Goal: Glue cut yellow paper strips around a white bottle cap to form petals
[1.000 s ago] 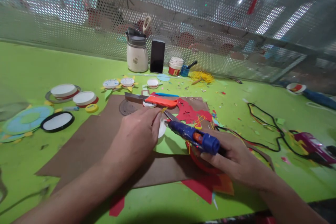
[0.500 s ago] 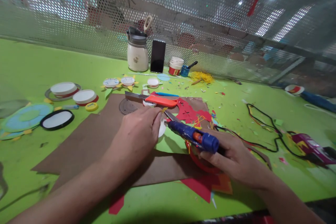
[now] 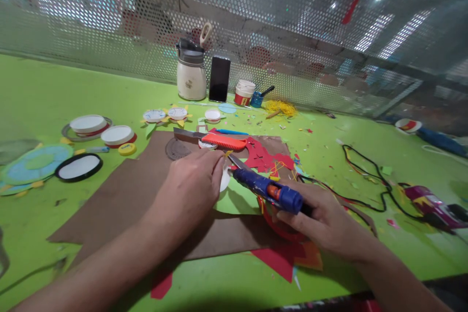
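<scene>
My right hand point(image 3: 321, 217) is wrapped round a blue glue gun point(image 3: 265, 189), whose nozzle points left. The nozzle tip comes up close to a white disc point(image 3: 224, 179) pinched in my left hand point(image 3: 195, 175). Much of that disc is hidden behind my fingers, and a small yellow piece shows at its top. Scissors point(image 3: 239, 162) lie partly under the glue gun, their red handle below it. Just beyond my left hand rests an orange-handled cutter knife point(image 3: 223, 141). Under both hands is brown cardboard point(image 3: 127, 200) with a light green sheet.
White lids point(image 3: 117, 134), a black-rimmed disc point(image 3: 79, 166) and a blue-green paper ring point(image 3: 36, 162) lie left. A white jar point(image 3: 191, 78), a phone point(image 3: 219, 80) and paint pots stand behind. Black cord point(image 3: 365, 156) runs across the right side. Red paper scraps point(image 3: 259, 153) lie mid-table.
Almost nothing differs. The view has shifted very slightly, and both hands keep the same grip, with the glue gun nozzle still close to the white disc.
</scene>
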